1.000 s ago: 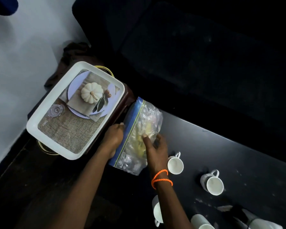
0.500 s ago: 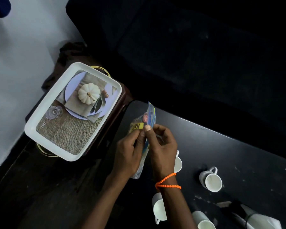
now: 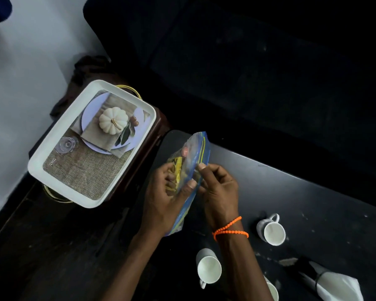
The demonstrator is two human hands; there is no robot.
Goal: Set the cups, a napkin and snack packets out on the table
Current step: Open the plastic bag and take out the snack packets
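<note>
A clear zip bag point(image 3: 193, 157) with a blue seal strip holds yellow snack packets point(image 3: 176, 168) and stands on its edge over the black table's point(image 3: 302, 192) left end. My left hand point(image 3: 165, 196) grips the bag's near side, and my right hand point(image 3: 217, 187) pinches its seal strip. White cups stand on the table: one point(image 3: 271, 231) to the right, one point(image 3: 208, 268) near my right forearm, and a third point(image 3: 272, 290) partly hidden behind that arm. A white napkin point(image 3: 336, 285) in a dark ring lies at the lower right.
A white tray point(image 3: 59, 148) with a printed pumpkin picture rests on a dark stool left of the table. A pale wall runs along the left. Dark furniture fills the far side beyond the table.
The bag went from lying flat under both hands to standing on edge. Both hands moved to its seal strip, and its mouth now looks slightly parted.
</note>
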